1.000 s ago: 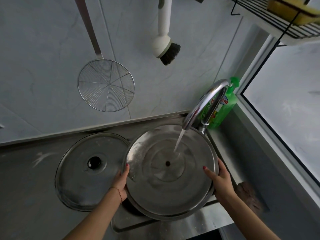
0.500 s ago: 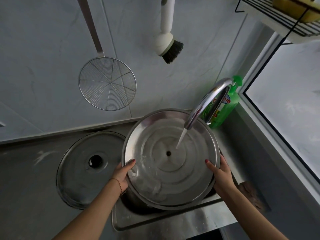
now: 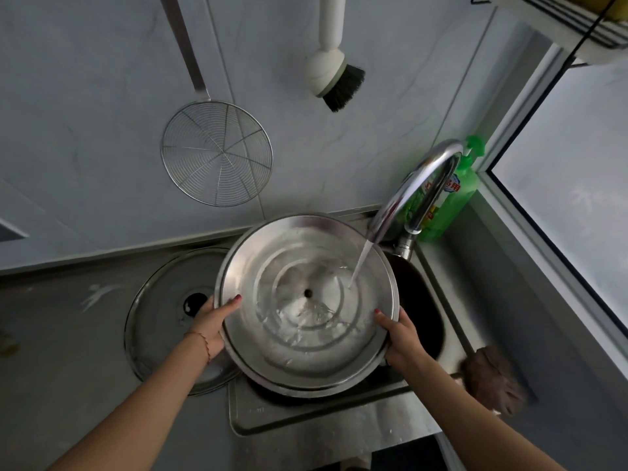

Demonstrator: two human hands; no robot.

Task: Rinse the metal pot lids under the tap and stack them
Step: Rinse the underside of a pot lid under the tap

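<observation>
I hold a large round metal pot lid (image 3: pixel 272 266) over the sink, its hollow underside facing me and a small hole at its centre. My left hand (image 3: pixel 212 322) grips its left rim and my right hand (image 3: pixel 399 336) grips its lower right rim. Water runs from the chrome tap (image 3: pixel 416 192) onto the right of the lid's centre and pools toward its lower edge. A second metal lid (image 3: pixel 159 317) lies flat on the counter to the left, knob hole showing, partly hidden by my left hand and the held lid.
The sink (image 3: pixel 421 307) lies below the lid, its steel rim (image 3: pixel 306 419) in front. A green detergent bottle (image 3: pixel 452 198) stands behind the tap. A wire skimmer (image 3: pixel 217 154) and a brush (image 3: pixel 334 76) hang on the wall. A brown cloth (image 3: pixel 492 382) lies at the right.
The lid has tipped up and shifted left, so the water now lands right of its centre hole. Both hands keep their grip on the rim.
</observation>
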